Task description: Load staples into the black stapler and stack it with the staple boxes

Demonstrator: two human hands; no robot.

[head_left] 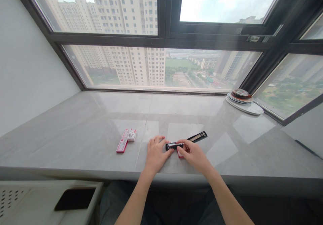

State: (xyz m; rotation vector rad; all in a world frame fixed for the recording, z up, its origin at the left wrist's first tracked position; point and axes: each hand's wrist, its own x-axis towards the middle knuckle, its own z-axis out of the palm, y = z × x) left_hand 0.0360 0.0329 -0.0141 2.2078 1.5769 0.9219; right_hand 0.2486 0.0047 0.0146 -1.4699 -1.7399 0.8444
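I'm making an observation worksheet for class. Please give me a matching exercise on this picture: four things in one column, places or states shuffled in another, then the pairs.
Things
1. Stapler
2. Group of small boxes
3. Stack of round, flat things
4. Window frame

Places or states
A. At the far right of the ledge
B. Dark, beyond the ledge
C. Opened out, at the left hand and right hand
D. Pink and white, left of the left hand

Pairs: 1-C, 2-D, 3-A, 4-B
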